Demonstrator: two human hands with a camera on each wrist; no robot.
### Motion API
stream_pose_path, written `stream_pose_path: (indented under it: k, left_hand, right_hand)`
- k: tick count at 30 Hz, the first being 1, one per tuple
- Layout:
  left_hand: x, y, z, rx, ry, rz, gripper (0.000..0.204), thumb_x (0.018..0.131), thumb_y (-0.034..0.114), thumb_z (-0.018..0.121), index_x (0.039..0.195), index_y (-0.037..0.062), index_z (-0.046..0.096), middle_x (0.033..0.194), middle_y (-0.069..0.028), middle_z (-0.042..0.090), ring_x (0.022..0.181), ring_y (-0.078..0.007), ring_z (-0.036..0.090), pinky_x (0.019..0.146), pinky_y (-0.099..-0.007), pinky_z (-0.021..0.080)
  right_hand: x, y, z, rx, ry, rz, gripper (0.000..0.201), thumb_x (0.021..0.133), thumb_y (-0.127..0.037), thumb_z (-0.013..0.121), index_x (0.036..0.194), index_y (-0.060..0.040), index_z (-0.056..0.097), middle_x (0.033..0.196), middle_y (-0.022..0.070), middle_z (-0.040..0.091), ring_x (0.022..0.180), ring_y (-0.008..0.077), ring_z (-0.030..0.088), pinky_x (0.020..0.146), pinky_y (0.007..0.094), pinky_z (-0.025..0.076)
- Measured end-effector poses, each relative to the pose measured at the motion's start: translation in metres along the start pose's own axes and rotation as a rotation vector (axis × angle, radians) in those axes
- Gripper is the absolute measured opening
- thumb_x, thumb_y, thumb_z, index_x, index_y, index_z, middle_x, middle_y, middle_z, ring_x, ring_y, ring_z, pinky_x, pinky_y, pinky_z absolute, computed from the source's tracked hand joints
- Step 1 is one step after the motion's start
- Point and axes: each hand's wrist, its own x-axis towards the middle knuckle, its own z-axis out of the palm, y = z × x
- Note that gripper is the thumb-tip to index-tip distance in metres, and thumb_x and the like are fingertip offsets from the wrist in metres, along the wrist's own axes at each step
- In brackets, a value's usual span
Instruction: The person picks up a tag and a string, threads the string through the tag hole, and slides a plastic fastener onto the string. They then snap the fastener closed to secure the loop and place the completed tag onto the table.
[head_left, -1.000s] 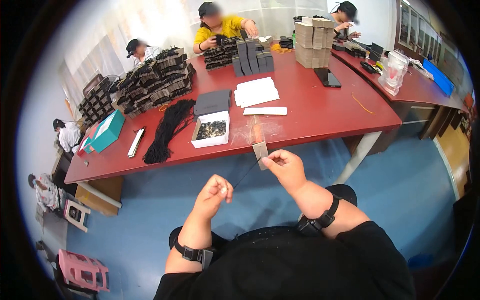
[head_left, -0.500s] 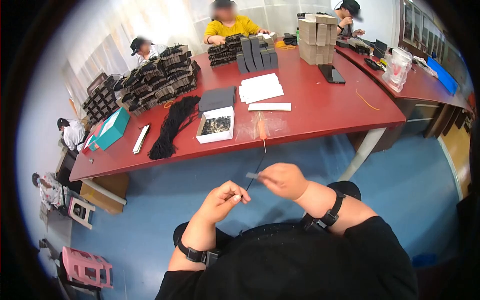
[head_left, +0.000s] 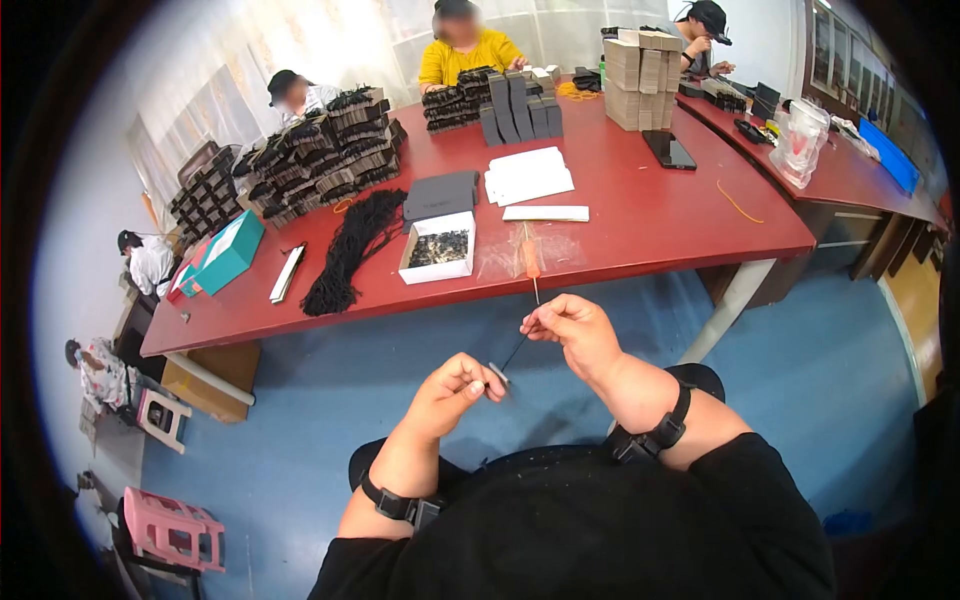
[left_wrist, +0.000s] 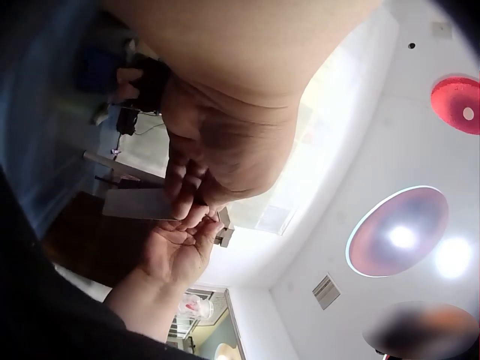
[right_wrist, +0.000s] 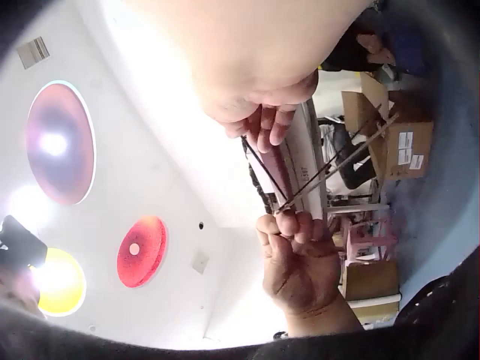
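My left hand pinches a small grey card, which is seen edge-on in the head view and as a pale flat strip in the left wrist view. From these fingers a thin black cord runs taut to the fingertips of my right hand, which pinch its other end. The right fingertips are close to the tip of a thin metal shaft. That shaft belongs to an orange-handled tool lying at the table's front edge under clear film.
On the red table are a white box of small dark pieces, a bundle of black cords, white cards, grey card stacks and a phone. Several people sit farther back.
The card has come away from the metal shaft and now sits at my left fingers. My right hand first drew back from the shaft with the card, then returned to its tip holding the cord.
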Motion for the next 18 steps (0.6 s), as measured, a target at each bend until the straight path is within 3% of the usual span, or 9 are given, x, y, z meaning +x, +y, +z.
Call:
stream_pose_path:
  k: [4,6,8,10,11,12,14,15,18]
  left_hand:
    - [0.006,-0.006,0.001,-0.199,0.047,0.007,0.011,0.092,0.015,0.052,0.088,0.0069,0.045,0.089,-0.0107,0.059,0.083,-0.0169,0.053,0.078,-0.0308,0.042]
    - [0.012,-0.008,0.005,-0.264,0.072,0.017,0.012,0.092,0.016,0.053,0.088,0.0077,0.045,0.087,-0.0100,0.058,0.080,-0.0164,0.051,0.077,-0.0302,0.041]
    - [0.018,-0.011,0.008,-0.401,0.100,-0.013,0.013,0.089,0.017,0.056,0.087,0.0082,0.047,0.080,-0.0111,0.057,0.075,-0.0183,0.051,0.071,-0.0287,0.040]
    - [0.025,-0.009,0.008,-0.445,0.127,-0.009,0.013,0.088,0.017,0.057,0.086,0.0084,0.048,0.087,-0.0090,0.056,0.078,-0.0169,0.051,0.074,-0.0285,0.039]
    - [0.031,-0.003,0.013,-0.372,0.246,0.041,0.011,0.088,0.017,0.057,0.086,0.0087,0.049,0.093,-0.0074,0.054,0.082,-0.0163,0.050,0.075,-0.0286,0.039]
    - [0.034,0.001,0.015,-0.298,0.364,0.088,0.010,0.088,0.016,0.057,0.086,0.0090,0.050,0.099,-0.0059,0.053,0.085,-0.0157,0.050,0.077,-0.0288,0.039]
    - [0.037,0.002,0.014,-0.178,0.421,0.124,0.006,0.088,0.013,0.056,0.086,0.0089,0.052,0.110,-0.0048,0.047,0.096,-0.0151,0.048,0.084,-0.0297,0.038]
    - [0.039,0.005,0.017,-0.001,0.383,0.166,0.005,0.088,0.011,0.056,0.086,0.0083,0.052,0.113,-0.0059,0.044,0.099,-0.0152,0.047,0.088,-0.0302,0.036]
    - [0.040,0.012,0.018,0.357,0.302,0.245,0.003,0.087,0.007,0.056,0.087,0.0065,0.053,0.118,-0.0081,0.039,0.103,-0.0158,0.045,0.094,-0.0318,0.033]
  right_hand:
    - [0.001,0.000,0.000,0.138,-0.054,0.009,0.011,0.090,-0.013,0.054,0.084,-0.0041,0.056,0.082,0.0081,0.062,0.076,0.0177,0.060,0.076,0.0310,0.047]
    - [0.002,0.006,-0.003,0.690,-0.352,0.205,0.012,0.091,-0.014,0.051,0.086,-0.0038,0.056,0.073,0.0042,0.054,0.065,0.0151,0.051,0.074,0.0305,0.044]
    - [0.002,0.008,-0.002,0.773,-0.449,0.254,0.014,0.090,-0.013,0.049,0.095,-0.0037,0.058,0.069,0.0021,0.047,0.058,0.0139,0.043,0.070,0.0279,0.039]
    - [0.002,0.006,-0.002,0.654,-0.396,0.171,0.023,0.090,-0.012,0.048,0.108,-0.0038,0.058,0.069,0.0016,0.047,0.058,0.0133,0.043,0.072,0.0273,0.038]
    - [0.005,0.009,-0.005,0.504,-0.448,0.085,0.031,0.090,-0.009,0.049,0.120,-0.0045,0.055,0.075,0.0024,0.054,0.056,0.0098,0.041,0.065,0.0241,0.039]
    - [0.003,0.006,0.001,0.499,-0.456,0.105,0.031,0.090,-0.009,0.049,0.120,-0.0045,0.055,0.075,0.0024,0.054,0.056,0.0098,0.041,0.065,0.0241,0.039]
    - [-0.004,-0.005,0.013,-0.104,-0.205,0.153,0.034,0.090,-0.008,0.052,0.124,-0.0054,0.053,0.085,0.0038,0.061,0.054,0.0053,0.040,0.054,0.0199,0.039]
    - [-0.007,-0.010,0.025,-0.217,-0.129,0.146,0.032,0.087,-0.010,0.059,0.119,-0.0051,0.057,0.089,0.0052,0.065,0.055,0.0020,0.043,0.047,0.0166,0.036]
    - [-0.011,-0.028,0.038,-0.467,-0.167,0.237,0.026,0.084,-0.011,0.065,0.108,-0.0033,0.064,0.082,0.0042,0.067,0.058,0.0020,0.046,0.050,0.0167,0.038]
